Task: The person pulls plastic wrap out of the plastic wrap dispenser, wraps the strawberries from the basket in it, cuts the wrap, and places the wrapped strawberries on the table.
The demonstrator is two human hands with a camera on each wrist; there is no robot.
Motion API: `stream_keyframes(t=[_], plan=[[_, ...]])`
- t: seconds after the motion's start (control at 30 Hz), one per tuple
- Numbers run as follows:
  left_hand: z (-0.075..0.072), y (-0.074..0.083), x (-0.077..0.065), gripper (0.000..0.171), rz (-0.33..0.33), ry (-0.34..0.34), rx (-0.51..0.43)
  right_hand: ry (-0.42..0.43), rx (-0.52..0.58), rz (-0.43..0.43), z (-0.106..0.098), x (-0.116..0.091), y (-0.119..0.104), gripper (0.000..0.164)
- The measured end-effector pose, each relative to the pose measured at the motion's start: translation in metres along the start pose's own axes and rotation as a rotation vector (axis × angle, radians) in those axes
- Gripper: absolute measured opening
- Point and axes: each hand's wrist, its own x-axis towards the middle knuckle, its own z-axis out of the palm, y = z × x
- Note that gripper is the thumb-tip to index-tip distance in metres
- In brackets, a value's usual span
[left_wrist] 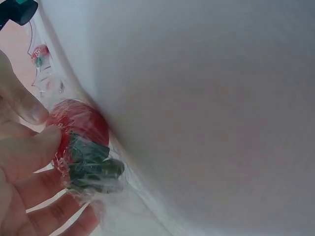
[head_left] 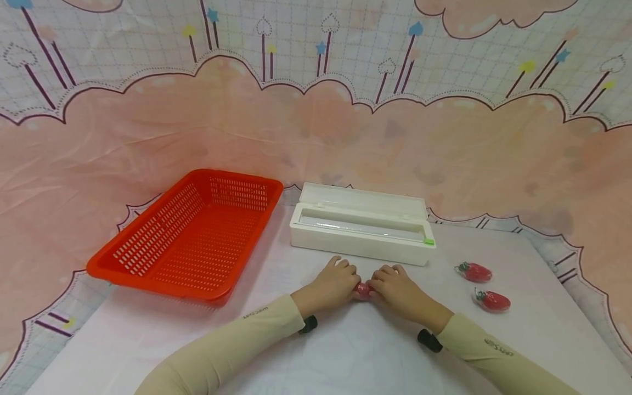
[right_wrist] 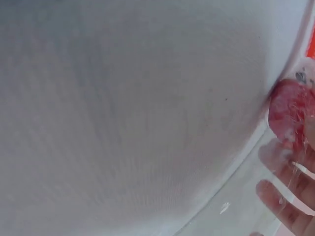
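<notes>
Both hands, left hand point(head_left: 332, 285) and right hand point(head_left: 397, 292), pinch 1 film-wrapped strawberry point(head_left: 362, 290); sleeve print point(head_left: 498, 347) unreadable.

There are three red plastic-wrapped strawberries point(head_left: 364, 290), one orange plastic basket point(head_left: 148, 258), one white wrap box point(head_left: 362, 241) and two hands point(head_left: 333, 282).

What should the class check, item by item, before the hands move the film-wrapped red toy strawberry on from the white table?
1. Both hands on the fruit: left hand and right hand hold the film-wrapped red toy strawberry: ok.
2. Film covers it: clear cling film over fruit and leaves: ok.
3. Film fully sealed: cannot tell.
4. Orange perforated plastic basket within view, holding nothing: ok.
5. White cling-film dispenser box lid closed: not ok, open.
6. Two other wrapped strawberries lie apart at right: ok.
</notes>
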Motion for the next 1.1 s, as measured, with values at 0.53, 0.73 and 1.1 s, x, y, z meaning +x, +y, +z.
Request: stream_keyframes(t=[0.53, 0.73, 1.1], plan=[[0.0023, -0.0046, 0.0013, 0.048, 0.002, 0.000, 0.044, -0.005, -0.152, -0.033, 0.0048, 0.0076, 0.0001, 0.024], [0.0001, -0.0031, 0.0006, 0.042, -0.019, -0.016, 0.070, -0.028, -0.110, -0.019, 0.0038, 0.0070, 0.0005, 0.032], [0.0041, -0.0021, 0.0008, 0.042, -0.043, -0.029, 0.059, 0.020, -0.120, -0.030, 0.0028, 0.0083, -0.0012, 0.035]])
